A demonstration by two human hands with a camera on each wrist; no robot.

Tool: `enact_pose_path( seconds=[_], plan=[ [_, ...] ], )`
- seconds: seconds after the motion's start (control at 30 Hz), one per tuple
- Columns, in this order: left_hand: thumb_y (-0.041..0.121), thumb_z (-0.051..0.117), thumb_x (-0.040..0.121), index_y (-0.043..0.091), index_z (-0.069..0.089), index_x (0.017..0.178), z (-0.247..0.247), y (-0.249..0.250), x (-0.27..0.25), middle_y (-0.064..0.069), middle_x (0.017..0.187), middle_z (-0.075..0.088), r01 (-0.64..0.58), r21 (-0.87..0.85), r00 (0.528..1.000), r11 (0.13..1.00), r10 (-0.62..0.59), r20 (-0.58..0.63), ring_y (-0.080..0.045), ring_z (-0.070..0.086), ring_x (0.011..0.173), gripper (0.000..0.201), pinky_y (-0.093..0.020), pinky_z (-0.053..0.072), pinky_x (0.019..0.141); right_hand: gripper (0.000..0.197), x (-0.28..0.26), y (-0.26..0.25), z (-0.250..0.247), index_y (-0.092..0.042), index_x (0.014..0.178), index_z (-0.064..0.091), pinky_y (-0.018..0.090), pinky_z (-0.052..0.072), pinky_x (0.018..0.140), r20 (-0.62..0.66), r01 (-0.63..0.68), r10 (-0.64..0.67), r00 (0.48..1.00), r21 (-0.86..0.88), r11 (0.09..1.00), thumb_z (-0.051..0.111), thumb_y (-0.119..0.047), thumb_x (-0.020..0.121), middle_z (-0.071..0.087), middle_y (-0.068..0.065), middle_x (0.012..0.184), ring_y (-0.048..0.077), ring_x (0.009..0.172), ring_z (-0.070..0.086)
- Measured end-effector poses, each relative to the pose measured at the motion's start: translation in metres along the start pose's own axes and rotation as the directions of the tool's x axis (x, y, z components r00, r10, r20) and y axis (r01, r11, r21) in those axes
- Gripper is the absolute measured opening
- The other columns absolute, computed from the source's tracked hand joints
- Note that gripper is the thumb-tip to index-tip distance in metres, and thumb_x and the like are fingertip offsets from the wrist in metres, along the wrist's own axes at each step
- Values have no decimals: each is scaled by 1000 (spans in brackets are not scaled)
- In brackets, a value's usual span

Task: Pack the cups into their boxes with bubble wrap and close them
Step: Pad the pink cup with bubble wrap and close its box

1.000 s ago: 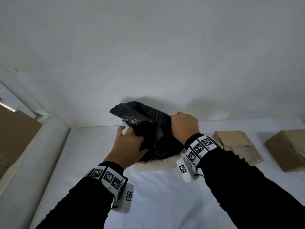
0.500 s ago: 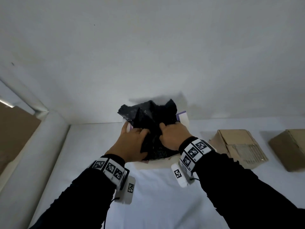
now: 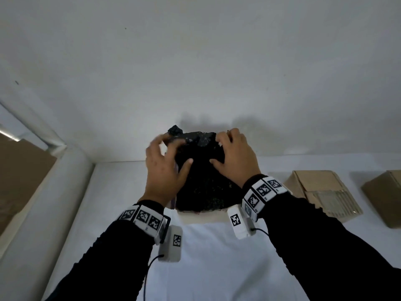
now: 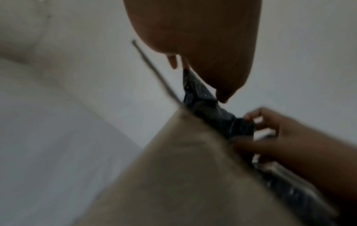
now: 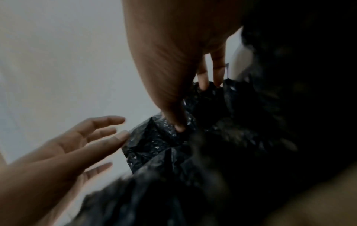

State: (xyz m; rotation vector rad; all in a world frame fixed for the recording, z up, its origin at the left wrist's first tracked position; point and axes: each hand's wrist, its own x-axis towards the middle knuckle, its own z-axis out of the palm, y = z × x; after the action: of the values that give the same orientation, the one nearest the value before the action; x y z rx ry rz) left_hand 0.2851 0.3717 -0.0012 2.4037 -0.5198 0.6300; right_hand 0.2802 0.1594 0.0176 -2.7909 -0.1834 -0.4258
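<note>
A bundle of black bubble wrap point(image 3: 206, 187) sits in a pale box point(image 3: 201, 219) on the white table, near the back wall. No cup shows; the wrap hides what is inside. My left hand point(image 3: 165, 170) lies on the bundle's left side with fingers spread, and these fingers point(image 5: 108, 137) look straight in the right wrist view. On the right side, my right hand point(image 3: 235, 159) presses down, its fingertips point(image 5: 203, 85) poking into the wrap point(image 5: 173, 152). A beige box flap point(image 4: 183, 168) fills the left wrist view, with the wrap point(image 4: 210, 107) behind it.
To the right on the table lie a flattened brown cardboard box point(image 3: 321, 192) and a second brown box point(image 3: 384, 196). The white wall stands close behind the bundle. A white ledge point(image 3: 43, 192) and brown cardboard point(image 3: 21, 174) border the left.
The wrap stood up in both hands' grip a second ago. It now lies pushed down into the box, and both hands have let go and spread over its top.
</note>
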Motion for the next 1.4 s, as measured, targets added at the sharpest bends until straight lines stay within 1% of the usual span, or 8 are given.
enact_pose_path(
  seconds=[0.1, 0.23, 0.37, 0.53, 0.67, 1.07, 1.3, 1.4],
  plan=[
    [38, 69, 87, 27, 34, 147, 4, -1, 6, -5, 145, 39, 290, -306, 957, 907, -272, 101, -18, 45, 125, 71, -32, 38, 105, 31, -3, 5, 6, -14, 115, 56, 39, 51, 66, 82, -29, 20, 996, 120, 992, 64, -14, 85, 56, 8, 108, 30, 90, 59],
    [22, 67, 88, 20, 70, 107, 8, -4, 4, -1, 106, 69, 36, -11, 997, 999, -37, -69, -18, 55, 110, 19, -41, 45, 94, 23, -11, 6, 9, -14, 102, 64, 36, 47, 69, 102, 117, -133, 986, 152, 981, 64, -13, 79, 62, 4, 94, 27, 90, 54],
    [23, 69, 78, 29, 72, 87, 18, -3, -4, 4, 101, 64, -262, 330, 963, 907, 222, 154, -23, 55, 97, 11, -42, 30, 93, 22, -9, 5, 12, -13, 97, 67, 39, 44, 83, 285, 184, -176, 942, 0, 983, 59, -25, 80, 66, 4, 93, 28, 97, 48],
    [17, 47, 86, 20, 58, 104, 22, -2, 7, 6, 77, 68, -247, 378, 923, 892, 99, 371, -17, 66, 85, 21, -54, 14, 114, 19, -1, -3, 16, -14, 106, 60, 36, 46, 63, 258, 80, -79, 963, 6, 997, 51, -8, 90, 54, 7, 109, 28, 81, 57],
    [22, 44, 92, 19, 61, 99, 24, 1, 5, 8, 90, 70, -259, 386, 826, 885, -5, 564, -17, 51, 119, 19, -63, -11, 111, 12, 0, -7, 17, -10, 93, 53, 32, 32, 53, 92, 83, -83, 992, 3, 997, 56, -1, 84, 48, 10, 98, 26, 67, 49],
    [53, 29, 73, 21, 65, 107, 23, 6, -2, 7, 104, 62, -348, 458, 795, 818, -2, 607, -33, 26, 136, 60, -67, -21, 106, 26, 0, -2, 32, -9, 112, 56, 35, 39, 71, 525, 247, -76, 847, -264, 932, 35, -16, 97, 68, 9, 107, 29, 94, 65],
    [37, 50, 75, 15, 59, 118, 15, 8, 1, -1, 110, 67, -358, 182, 827, 916, 220, 518, -23, 59, 106, 48, -40, 35, 97, 35, -7, -3, 30, -13, 124, 51, 42, 41, 87, 349, 242, -178, 920, -149, 959, 37, -19, 94, 60, 10, 119, 32, 107, 56],
    [44, 42, 78, 14, 54, 132, 22, 4, 0, 1, 123, 66, -351, 223, 802, 909, 169, 573, -19, 58, 116, 62, -45, 23, 112, 33, -6, 1, 32, -15, 126, 46, 41, 33, 99, 448, 235, -121, 886, -208, 949, 36, -21, 96, 69, 6, 107, 29, 99, 63]
  ],
)
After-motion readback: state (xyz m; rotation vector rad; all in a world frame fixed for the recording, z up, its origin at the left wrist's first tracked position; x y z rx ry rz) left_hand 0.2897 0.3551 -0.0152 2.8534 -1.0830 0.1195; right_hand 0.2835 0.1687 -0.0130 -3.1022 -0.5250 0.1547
